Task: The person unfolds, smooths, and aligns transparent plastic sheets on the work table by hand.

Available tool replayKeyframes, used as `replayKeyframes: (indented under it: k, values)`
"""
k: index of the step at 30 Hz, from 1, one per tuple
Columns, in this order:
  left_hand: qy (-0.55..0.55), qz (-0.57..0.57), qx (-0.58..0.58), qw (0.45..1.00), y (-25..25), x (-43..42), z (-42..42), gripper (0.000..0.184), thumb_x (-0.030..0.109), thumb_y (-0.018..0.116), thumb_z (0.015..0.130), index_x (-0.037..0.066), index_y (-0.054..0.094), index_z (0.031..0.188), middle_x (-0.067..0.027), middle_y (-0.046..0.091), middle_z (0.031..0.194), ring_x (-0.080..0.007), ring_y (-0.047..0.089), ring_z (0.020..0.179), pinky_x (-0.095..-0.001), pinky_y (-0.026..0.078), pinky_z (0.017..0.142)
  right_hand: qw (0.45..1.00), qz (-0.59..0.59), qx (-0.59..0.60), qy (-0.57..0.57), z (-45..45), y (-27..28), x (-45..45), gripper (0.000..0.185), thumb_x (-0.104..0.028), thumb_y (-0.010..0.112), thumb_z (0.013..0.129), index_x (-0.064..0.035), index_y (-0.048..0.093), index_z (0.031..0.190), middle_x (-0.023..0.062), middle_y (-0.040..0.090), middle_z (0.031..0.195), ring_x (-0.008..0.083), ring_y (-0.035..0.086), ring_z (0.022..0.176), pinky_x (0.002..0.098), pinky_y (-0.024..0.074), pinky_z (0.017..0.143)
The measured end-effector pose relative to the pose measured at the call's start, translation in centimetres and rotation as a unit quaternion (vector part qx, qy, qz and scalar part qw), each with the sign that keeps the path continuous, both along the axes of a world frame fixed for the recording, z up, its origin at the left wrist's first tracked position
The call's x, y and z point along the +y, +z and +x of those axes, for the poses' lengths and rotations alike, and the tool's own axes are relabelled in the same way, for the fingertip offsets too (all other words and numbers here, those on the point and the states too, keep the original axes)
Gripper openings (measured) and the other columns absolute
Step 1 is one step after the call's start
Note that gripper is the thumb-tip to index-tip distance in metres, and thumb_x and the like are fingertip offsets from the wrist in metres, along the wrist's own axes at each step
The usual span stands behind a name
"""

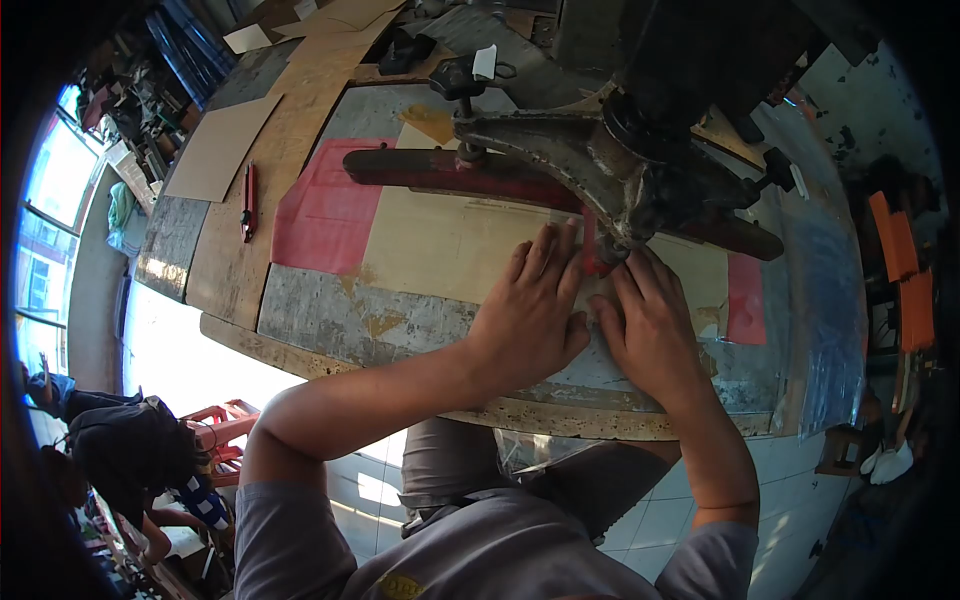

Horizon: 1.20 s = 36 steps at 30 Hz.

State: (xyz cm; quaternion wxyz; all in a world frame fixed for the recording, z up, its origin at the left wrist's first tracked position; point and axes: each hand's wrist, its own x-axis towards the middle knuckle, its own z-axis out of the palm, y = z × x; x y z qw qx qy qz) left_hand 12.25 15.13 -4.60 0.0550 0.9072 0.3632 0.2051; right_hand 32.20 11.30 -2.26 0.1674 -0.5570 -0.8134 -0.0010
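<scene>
A pale yellow sheet (430,245) lies on the worn grey worktop, with pink-red material (325,210) showing at both its ends. My left hand (530,315) rests on the sheet near its front edge, fingers stretched toward the machine. Beside it, my right hand (655,325) lies with its fingers extended on the sheet's right part; some fingertips are hard to make out near the metal. Just beyond my hands, a heavy dark metal press (630,165) stands over the sheet. Its long reddish bar (450,175) runs crosswise above the sheet.
A red utility knife (248,205) and a brown cardboard piece (222,148) lie on the left. Clear plastic (825,310) covers the table's right end. Orange pieces (915,305) stand farther right. Another person (125,450) bends over at lower left, by a red plastic stool (225,435).
</scene>
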Motion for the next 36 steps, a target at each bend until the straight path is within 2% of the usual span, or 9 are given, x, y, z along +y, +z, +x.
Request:
replayKeyframes:
  k: [8,20,29,36]
  values:
    - [-0.005,0.008,-0.009,1.000,0.64,0.05,0.18,0.059,0.029,0.059,0.090,-0.009,0.053,0.134,-0.0370,0.047,0.146,-0.0497,0.039,0.144,-0.0552,0.031,0.119,0.999,0.001,-0.044,-0.020,-0.23,-0.26,-0.67,0.061,-0.030,0.065,0.097,0.0051,0.053,0.146,0.0202,0.045,0.159,0.0358,0.049,0.138,0.0467,0.0424,0.111]
    - [-0.001,0.007,-0.002,1.000,0.52,0.05,0.26,0.058,0.029,0.058,0.089,-0.010,0.053,0.132,-0.0374,0.050,0.142,-0.0504,0.040,0.143,-0.0554,0.032,0.118,0.999,0.007,-0.035,-0.023,-0.22,-0.38,-0.63,0.060,-0.030,0.064,0.098,0.0061,0.054,0.145,0.0203,0.045,0.159,0.0359,0.050,0.137,0.0465,0.0438,0.111]
    - [0.002,0.028,0.011,1.000,0.62,-0.10,0.26,0.058,0.030,0.057,0.091,-0.011,0.057,0.133,-0.0345,0.051,0.145,-0.0455,0.042,0.144,-0.0535,0.031,0.120,0.999,0.016,-0.041,-0.018,-0.33,-0.21,-0.60,0.058,-0.029,0.064,0.098,0.0074,0.055,0.143,0.0223,0.047,0.157,0.0367,0.050,0.137,0.0465,0.0438,0.112]
    - [0.007,0.034,0.013,0.999,0.69,-0.03,0.26,0.057,0.031,0.057,0.093,-0.010,0.057,0.132,-0.0342,0.053,0.144,-0.0456,0.044,0.143,-0.0534,0.032,0.120,0.999,0.026,-0.035,-0.016,-0.33,-0.37,-0.53,0.056,-0.030,0.066,0.098,0.0077,0.058,0.138,0.0226,0.050,0.154,0.0366,0.052,0.134,0.0464,0.0454,0.111]
